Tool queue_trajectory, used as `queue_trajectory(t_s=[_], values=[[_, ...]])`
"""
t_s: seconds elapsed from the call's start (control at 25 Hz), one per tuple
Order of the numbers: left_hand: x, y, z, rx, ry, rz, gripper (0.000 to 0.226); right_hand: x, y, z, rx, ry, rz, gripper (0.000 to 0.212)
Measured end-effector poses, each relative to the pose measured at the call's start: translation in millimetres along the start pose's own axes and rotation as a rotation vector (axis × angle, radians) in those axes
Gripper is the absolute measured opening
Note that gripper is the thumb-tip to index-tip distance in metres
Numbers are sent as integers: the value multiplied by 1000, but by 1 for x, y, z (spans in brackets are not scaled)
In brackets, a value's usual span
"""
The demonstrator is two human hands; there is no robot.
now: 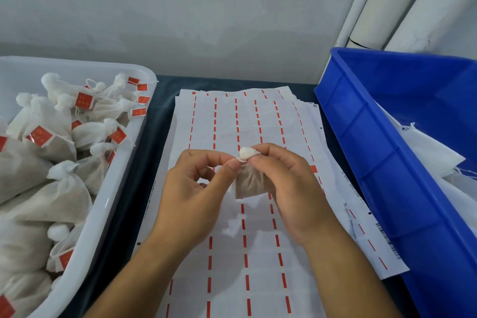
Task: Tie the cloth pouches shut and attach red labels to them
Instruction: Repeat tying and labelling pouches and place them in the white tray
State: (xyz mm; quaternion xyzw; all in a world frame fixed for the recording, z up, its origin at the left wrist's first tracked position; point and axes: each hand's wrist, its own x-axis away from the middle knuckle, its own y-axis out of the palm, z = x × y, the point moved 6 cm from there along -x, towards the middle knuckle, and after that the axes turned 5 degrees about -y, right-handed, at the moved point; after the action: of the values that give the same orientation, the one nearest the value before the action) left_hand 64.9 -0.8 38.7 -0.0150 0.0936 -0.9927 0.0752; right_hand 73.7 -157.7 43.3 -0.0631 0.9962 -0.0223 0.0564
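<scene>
Right hand (pixel 291 183) pinches the gathered neck of a small cloth pouch (pixel 251 182), held up over the label sheets (pixel 232 121); left hand (pixel 196 188) pinches the drawstring (pixel 238 160) at that same neck. Pouch looks light, soft, loosely filled; probably best held at the bunched neck, not the body. Sheets on the table are mostly peeled, one red label (pixel 313 168) left by the right hand. Sheet margin print reads roughly "14458-52". Finished pouches (pixel 64 121) in the white tub (pixel 108 204) on the left; their label writing is too small to read. Blue bin (pixel 387 162) right.

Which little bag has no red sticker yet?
The pouch held in both hands above the label sheets. The pouches in the white tub already carry red labels.
</scene>
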Motion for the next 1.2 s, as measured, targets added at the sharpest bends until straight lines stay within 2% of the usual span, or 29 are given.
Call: queue_trajectory(t_s=[0.2, 0.4, 0.56, 0.68, 0.88, 1.08, 1.2], values=[[-3, 2, -7, -21, -40, 11, 13, 1, 5, 19, -250, 222, -23, 30], [6, 0, 10, -175, 197, 75, 5, 3, 6, 21, -356, 296, -54, 23], [8, -4, 13, -271, 333, 148, 23, 4, 7, 21, -315, 320, -41, 25], [9, -5, 15, -326, 384, 165, 21, 3, 4, 23, -248, 324, 8, 30], [9, -2, 11, -313, 333, 118, 10, 2, -1, 21, -165, 301, 40, 36], [9, -1, 11, -411, 319, 132, 29, 1, -1, 22, -124, 286, 57, 24], [8, 1, 10, -433, 304, 130, 19, 2, -1, 22, -81, 272, 73, 24]])
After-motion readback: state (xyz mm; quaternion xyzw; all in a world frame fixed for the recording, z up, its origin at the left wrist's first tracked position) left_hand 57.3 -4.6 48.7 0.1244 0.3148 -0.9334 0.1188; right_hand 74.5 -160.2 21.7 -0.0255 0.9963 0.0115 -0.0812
